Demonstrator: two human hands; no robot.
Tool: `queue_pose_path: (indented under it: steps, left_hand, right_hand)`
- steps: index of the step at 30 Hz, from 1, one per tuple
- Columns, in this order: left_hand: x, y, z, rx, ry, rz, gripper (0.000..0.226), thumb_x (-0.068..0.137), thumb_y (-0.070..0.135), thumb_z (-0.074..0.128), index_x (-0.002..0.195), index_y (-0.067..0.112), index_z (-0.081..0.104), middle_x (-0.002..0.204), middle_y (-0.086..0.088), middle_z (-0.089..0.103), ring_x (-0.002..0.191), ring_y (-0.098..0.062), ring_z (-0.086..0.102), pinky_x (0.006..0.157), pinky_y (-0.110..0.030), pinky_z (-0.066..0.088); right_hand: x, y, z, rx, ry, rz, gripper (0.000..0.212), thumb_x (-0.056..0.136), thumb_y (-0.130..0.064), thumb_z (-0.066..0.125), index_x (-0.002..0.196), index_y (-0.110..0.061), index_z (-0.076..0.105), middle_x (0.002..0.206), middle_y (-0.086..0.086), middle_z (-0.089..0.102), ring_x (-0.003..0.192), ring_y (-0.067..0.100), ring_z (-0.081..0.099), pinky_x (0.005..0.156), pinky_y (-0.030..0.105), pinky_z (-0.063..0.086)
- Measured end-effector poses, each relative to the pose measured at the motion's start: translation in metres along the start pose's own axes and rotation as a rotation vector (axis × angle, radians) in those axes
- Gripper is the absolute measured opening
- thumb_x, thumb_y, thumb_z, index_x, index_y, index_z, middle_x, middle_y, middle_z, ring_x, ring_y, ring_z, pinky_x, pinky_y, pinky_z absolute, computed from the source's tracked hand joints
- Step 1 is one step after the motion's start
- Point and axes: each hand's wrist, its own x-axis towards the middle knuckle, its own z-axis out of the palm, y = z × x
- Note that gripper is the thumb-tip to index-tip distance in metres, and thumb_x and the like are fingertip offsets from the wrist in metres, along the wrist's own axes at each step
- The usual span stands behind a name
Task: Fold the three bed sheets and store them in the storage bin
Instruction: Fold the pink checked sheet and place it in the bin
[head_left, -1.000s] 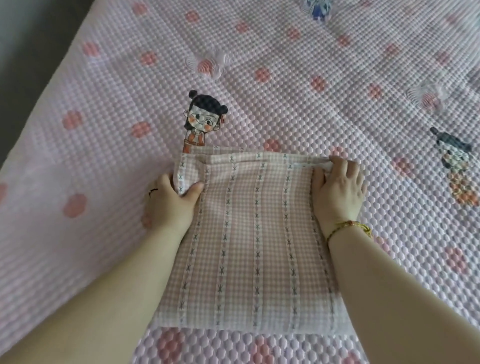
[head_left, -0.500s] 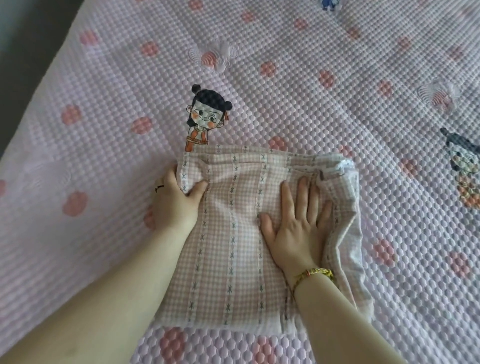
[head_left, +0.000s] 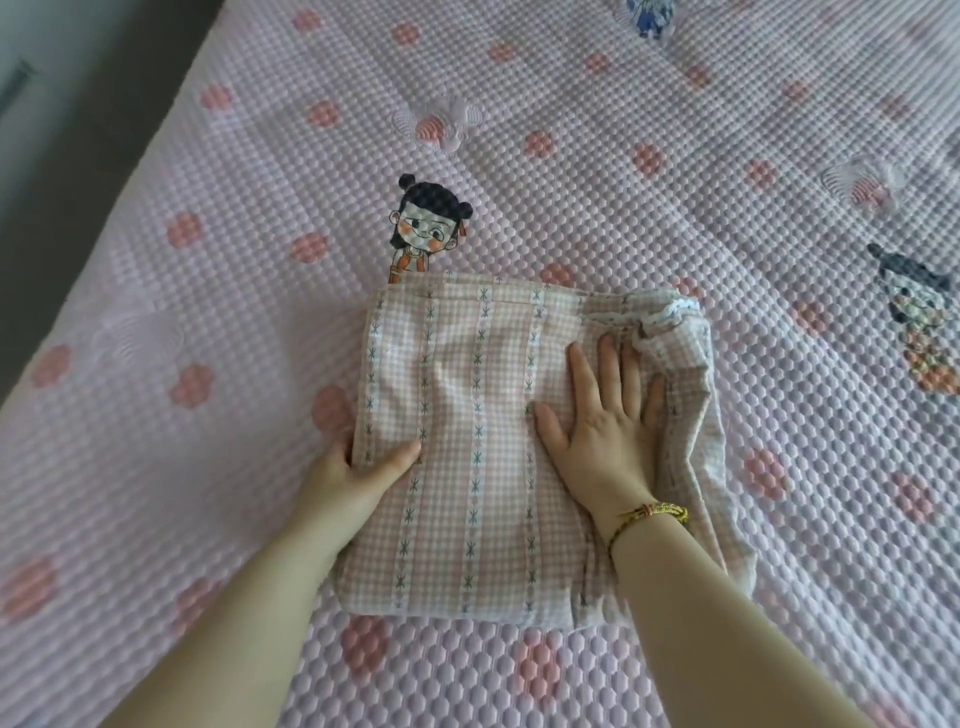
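Note:
A pink checked bed sheet with white striped bands lies folded into a thick rectangle on the bed. My left hand grips its left edge, thumb on top and fingers tucked under the fabric. My right hand lies flat on the sheet's right half, fingers straight and spread, pressing down. Beyond my right hand the sheet's right side is rumpled, with loose layers bunched at the far right corner. No storage bin is in view.
The sheet rests on a pink quilted bed cover with red dots and cartoon figures. The bed's left edge runs diagonally beside a dark floor at the upper left.
My right hand left the sheet's far right corner and now presses flat on the sheet's right half. My left hand slid down the left edge toward me. The right side has become rumpled.

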Motion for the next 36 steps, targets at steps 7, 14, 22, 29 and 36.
queue_pose_path:
  steps: [7, 14, 22, 29, 36]
  left_hand:
    - [-0.024, 0.007, -0.014, -0.203, -0.284, -0.042, 0.080, 0.013, 0.053, 0.086, 0.085, 0.026, 0.065, 0.074, 0.015, 0.073, 0.064, -0.001, 0.068, 0.074, -0.026, 0.049]
    - [-0.074, -0.044, -0.049, -0.364, -0.143, -0.153, 0.052, 0.049, 0.036, 0.080, 0.093, 0.010, 0.071, 0.091, -0.011, 0.073, 0.070, -0.021, 0.071, 0.072, -0.036, 0.051]
    - [-0.094, -0.071, -0.086, -0.290, -0.164, -0.125, 0.088, 0.024, 0.034, 0.089, 0.106, 0.015, 0.062, 0.074, 0.009, 0.074, 0.067, -0.008, 0.070, 0.063, -0.026, 0.045]
    - [-0.063, -0.095, -0.082, -0.278, -0.140, -0.022, 0.094, 0.003, 0.060, 0.080, 0.089, 0.029, 0.062, 0.077, 0.017, 0.073, 0.075, -0.006, 0.070, 0.070, -0.028, 0.048]
    - [-0.056, -0.105, -0.082, -0.317, -0.082, -0.049, 0.061, 0.031, 0.041, 0.075, 0.088, 0.029, 0.060, 0.091, 0.005, 0.069, 0.086, -0.016, 0.065, 0.078, -0.030, 0.049]
  right_hand:
    - [-0.054, 0.040, -0.049, 0.058, 0.085, 0.465, 0.074, 0.090, -0.053, 0.037, 0.148, -0.027, -0.002, 0.156, 0.005, -0.008, 0.143, 0.028, -0.006, 0.113, 0.052, -0.004]
    - [-0.089, 0.023, -0.053, 0.292, -0.144, 0.469, 0.057, 0.092, -0.046, 0.044, 0.139, -0.021, 0.025, 0.105, 0.006, 0.059, 0.088, 0.027, 0.059, 0.072, 0.034, 0.048]
    - [-0.120, -0.050, -0.009, 0.011, 0.315, -0.040, 0.062, 0.087, -0.042, 0.035, 0.142, -0.017, 0.023, 0.149, 0.017, 0.025, 0.136, 0.027, 0.011, 0.112, 0.031, -0.010]
    - [-0.045, -0.037, 0.015, -0.063, -0.099, 0.084, 0.065, 0.095, -0.051, 0.021, 0.147, -0.024, -0.006, 0.156, 0.001, -0.011, 0.143, 0.019, -0.013, 0.114, 0.037, -0.012]
    - [-0.106, -0.038, 0.007, -0.095, 0.089, 0.021, 0.070, 0.084, -0.064, 0.005, 0.141, -0.027, -0.015, 0.152, 0.000, -0.014, 0.139, 0.013, -0.019, 0.106, 0.028, -0.031]
